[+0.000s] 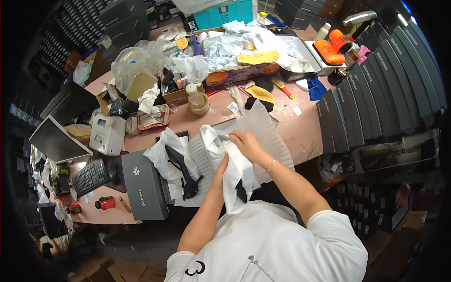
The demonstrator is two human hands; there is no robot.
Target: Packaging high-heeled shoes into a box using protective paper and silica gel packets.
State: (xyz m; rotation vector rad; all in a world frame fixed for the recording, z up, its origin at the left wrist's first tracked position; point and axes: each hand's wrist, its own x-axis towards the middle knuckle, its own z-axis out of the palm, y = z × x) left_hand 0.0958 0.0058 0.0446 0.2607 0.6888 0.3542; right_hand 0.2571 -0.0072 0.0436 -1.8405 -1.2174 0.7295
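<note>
Right hand (248, 143) grips the white cloth bag (235, 171) from above; left hand (220, 170) closed beneath it.

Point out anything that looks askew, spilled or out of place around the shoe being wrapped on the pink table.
Nothing looks spilled or broken. The black high-heeled shoe lies tipped on its side on crumpled white tissue paper, outside the open grey shoebox. Both the left hand and right hand grip a white paper bundle. Loose tan insoles lie scattered among the clutter behind.
</note>
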